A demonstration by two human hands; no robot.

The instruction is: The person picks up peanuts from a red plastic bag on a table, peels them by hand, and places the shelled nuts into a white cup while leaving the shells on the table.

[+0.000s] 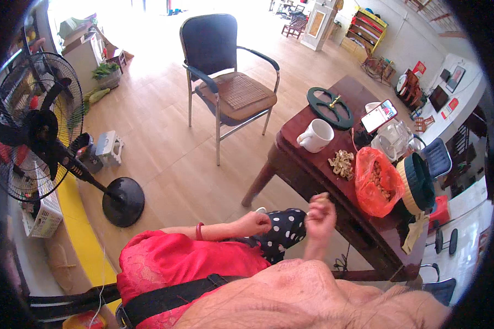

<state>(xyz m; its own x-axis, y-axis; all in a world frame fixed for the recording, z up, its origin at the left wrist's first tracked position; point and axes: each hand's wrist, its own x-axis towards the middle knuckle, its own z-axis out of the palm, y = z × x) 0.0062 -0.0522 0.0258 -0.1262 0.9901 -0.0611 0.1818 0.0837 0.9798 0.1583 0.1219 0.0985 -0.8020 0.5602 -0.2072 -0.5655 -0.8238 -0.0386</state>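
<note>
My left hand (pixel 253 225), with a red bangle (pixel 199 231) at the wrist, is closed above my lap in dark polka-dot cloth (pixel 283 233). Whether anything is inside its fingers is hidden. Beside the table edge, my right hand (pixel 320 216) is raised and pinched. A small tan thing, which looks like a peanut (pixel 325 196), shows at its fingertips. On the dark red wooden table (pixel 291 133), nearest to this hand, sits an open red plastic bag (pixel 364 189) of peanuts (pixel 377 183). A heap of pale shells (pixel 342 164) lies next to the bag.
The table also bears a white mug (pixel 315 136), a green round rack (pixel 331 108), a propped phone (pixel 379 115), glass jugs (pixel 392 138) and a dark green container (pixel 419 178). A chair (pixel 230 82) stands ahead; a black fan (pixel 43 129) stands at left.
</note>
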